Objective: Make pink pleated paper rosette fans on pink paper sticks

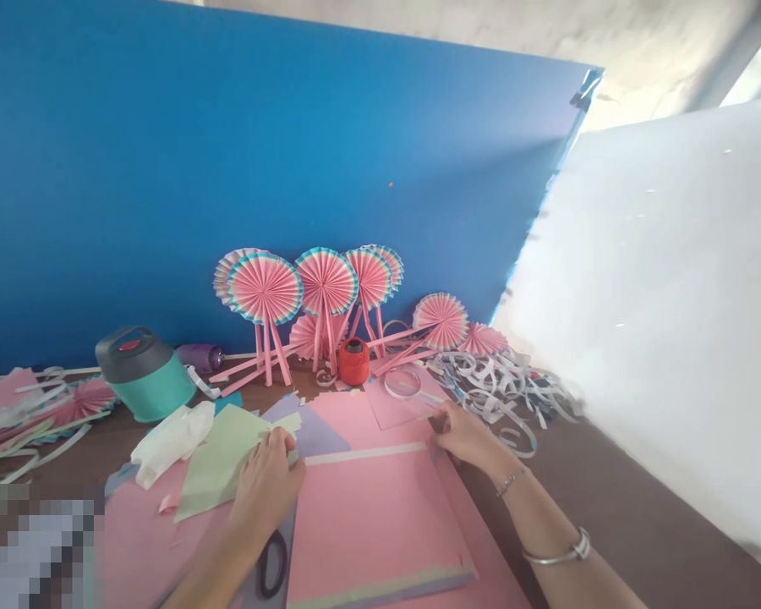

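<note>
A stack of pink sheets (374, 516) lies in front of me, with a white strip (368, 454) along its far edge and green and lilac edges at the near side. My left hand (270, 474) rests at the stack's far left corner, over green paper (221, 457), its fingers curled; what they hold, if anything, is hidden. Beyond the far right corner, my right hand (462, 433) has its fingertips together at the pink paper, near a thin pale strip (422, 397). Dark scissor handles (272, 565) show beside my left wrist.
Round pleated pink fans (265, 288) lean on the blue panel (355, 127). A red glue container (354, 364), a teal jug (149, 376) and crumpled white plastic (172, 441) stand or lie behind the papers. Curled paper strips (500, 385) heap at the right, against a white wall (678, 321).
</note>
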A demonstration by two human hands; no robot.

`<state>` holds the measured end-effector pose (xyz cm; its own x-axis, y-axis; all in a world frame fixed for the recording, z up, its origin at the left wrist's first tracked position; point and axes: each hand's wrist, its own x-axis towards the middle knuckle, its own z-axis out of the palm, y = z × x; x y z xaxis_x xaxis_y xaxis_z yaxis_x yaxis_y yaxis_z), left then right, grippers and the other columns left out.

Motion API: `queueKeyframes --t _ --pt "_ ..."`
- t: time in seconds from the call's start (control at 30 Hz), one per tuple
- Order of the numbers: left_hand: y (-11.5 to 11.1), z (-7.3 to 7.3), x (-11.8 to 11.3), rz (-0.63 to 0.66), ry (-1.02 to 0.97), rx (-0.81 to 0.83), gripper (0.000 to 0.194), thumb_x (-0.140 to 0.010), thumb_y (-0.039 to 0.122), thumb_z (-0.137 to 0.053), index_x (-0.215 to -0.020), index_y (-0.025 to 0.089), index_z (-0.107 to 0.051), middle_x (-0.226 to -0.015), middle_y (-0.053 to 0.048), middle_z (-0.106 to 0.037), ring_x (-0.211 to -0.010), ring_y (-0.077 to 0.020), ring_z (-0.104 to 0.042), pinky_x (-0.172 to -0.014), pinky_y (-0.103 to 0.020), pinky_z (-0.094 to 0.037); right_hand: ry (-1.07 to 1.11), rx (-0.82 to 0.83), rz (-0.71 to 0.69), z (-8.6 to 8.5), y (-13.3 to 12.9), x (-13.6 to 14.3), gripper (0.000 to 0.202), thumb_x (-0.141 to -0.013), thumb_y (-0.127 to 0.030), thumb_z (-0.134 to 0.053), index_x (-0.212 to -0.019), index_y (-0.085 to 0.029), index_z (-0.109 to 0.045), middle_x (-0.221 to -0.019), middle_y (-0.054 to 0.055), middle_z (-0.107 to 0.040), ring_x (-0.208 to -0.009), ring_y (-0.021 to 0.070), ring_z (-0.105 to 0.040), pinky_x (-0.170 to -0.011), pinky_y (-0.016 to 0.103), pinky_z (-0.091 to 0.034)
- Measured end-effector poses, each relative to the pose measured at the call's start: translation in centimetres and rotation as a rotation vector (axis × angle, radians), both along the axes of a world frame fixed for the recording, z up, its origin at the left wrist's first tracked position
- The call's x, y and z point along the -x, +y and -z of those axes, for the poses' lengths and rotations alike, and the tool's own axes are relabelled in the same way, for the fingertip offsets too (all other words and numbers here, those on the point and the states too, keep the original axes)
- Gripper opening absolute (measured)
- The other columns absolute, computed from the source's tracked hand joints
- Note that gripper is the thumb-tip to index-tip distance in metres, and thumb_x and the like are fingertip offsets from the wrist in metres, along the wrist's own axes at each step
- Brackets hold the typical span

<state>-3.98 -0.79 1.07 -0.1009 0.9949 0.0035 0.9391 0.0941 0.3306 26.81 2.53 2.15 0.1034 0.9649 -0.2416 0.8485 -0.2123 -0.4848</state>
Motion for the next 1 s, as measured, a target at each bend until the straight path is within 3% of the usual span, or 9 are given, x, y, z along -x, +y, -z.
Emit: queueKeyframes --t 0.17,0.27,0.4,0.57,0.67,0.77,0.9,1.0 --pt "0.2 0.4 0.4 0.042 -0.012 -0.02 0.011 -0.077 0.012 -0.046 -0.082 0.021 -0.046 -0.086 -0.004 -0.058 -0.086 -0.0213 -0.057 -0.072 -0.03 -0.039 0.061 -0.14 -0.042 0.4 0.3 0.3 0.019 -0.069 -0.008 -0.049 -0.082 -0.016 -0.061 -0.075 0.003 -0.066 -0.068 0.0154 -0.06 -0.061 0.024 -0.038" --pt "0.2 0.5 0.7 0.065 -0.034 -0.031 0.014 -0.079 0.008 -0.042 -0.08 0.021 -0.048 -0.087 -0.004 -0.059 -0.087 -0.0198 -0.057 -0.075 -0.029 -0.04 0.077 -0.246 -0.182 0.4 -0.1 1.3 0.013 -0.072 -0.013 -0.051 -0.078 -0.017 -0.062 -0.083 0.005 -0.067 -0.078 0.0169 -0.06 -0.068 0.025 -0.04" --pt "0.0 0.5 0.6 0.09 -0.078 -0.082 0.024 -0.078 0.003 -0.038 -0.084 0.021 -0.053 -0.091 -0.004 -0.062 -0.091 -0.0177 -0.058 -0.079 -0.028 -0.04 0.06 -0.204 -0.313 0.0 -0.9 2.5 0.011 -0.068 -0.017 -0.059 -0.079 -0.017 -0.062 -0.083 0.005 -0.066 -0.075 0.0173 -0.058 -0.066 0.026 -0.038" --pt "-0.3 0.4 -0.1 0.193 -0.073 -0.156 0.02 -0.086 0.023 -0.044 -0.098 0.021 -0.059 -0.104 -0.006 -0.061 -0.104 -0.0216 -0.054 -0.086 -0.034 -0.04 0.011 -0.178 -0.38 -0.2 -1.1 3.0 0.002 -0.07 -0.017 -0.058 -0.07 -0.017 -0.059 -0.077 0.003 -0.061 -0.071 0.0162 -0.053 -0.063 0.026 -0.035" --pt "-0.3 0.5 -0.3 0.258 -0.071 -0.153 0.032 -0.086 0.028 -0.045 -0.116 0.023 -0.055 -0.123 -0.006 -0.055 -0.119 -0.0231 -0.045 -0.094 -0.037 -0.037 0.001 -0.27 -0.455 0.2 -1.0 3.0 0.006 -0.068 -0.012 -0.056 -0.072 -0.016 -0.059 -0.084 0.005 -0.061 -0.082 0.0187 -0.053 -0.071 0.028 -0.037" --pt "-0.4 0.4 -0.4 0.299 -0.062 -0.099 0.041 -0.085 0.027 -0.045 -0.126 0.024 -0.05 -0.132 -0.006 -0.051 -0.125 -0.0236 -0.04 -0.099 -0.039 -0.033 0.054 -0.289 -0.463 0.6 -0.9 2.9 0.023 -0.067 -0.008 -0.055 -0.088 -0.015 -0.06 -0.095 0.008 -0.062 -0.089 0.0198 -0.055 -0.077 0.03 -0.039" --pt "-0.5 -0.3 -0.7 0.34 -0.042 -0.068 0.044 -0.083 0.022 -0.045 -0.126 0.022 -0.049 -0.124 -0.008 -0.056 -0.119 -0.0233 -0.045 -0.099 -0.039 -0.032 0.065 -0.234 -0.48 0.9 -0.9 3.1 0.023 -0.067 -0.007 -0.053 -0.088 -0.014 -0.061 -0.088 0.007 -0.065 -0.078 0.0182 -0.056 -0.07 0.028 -0.04" --pt "-0.6 -0.7 -0.9 0.34 -0.062 -0.093 0.044 -0.079 0.019 -0.046 -0.123 0.019 -0.052 -0.115 -0.009 -0.058 -0.112 -0.0239 -0.049 -0.096 -0.04 -0.034 0.014 -0.316 -0.529 1.0 -1.0 3.6 0.023 -0.064 -0.003 -0.051 -0.081 -0.015 -0.062 -0.088 0.008 -0.064 -0.085 0.0199 -0.056 -0.074 0.029 -0.039"
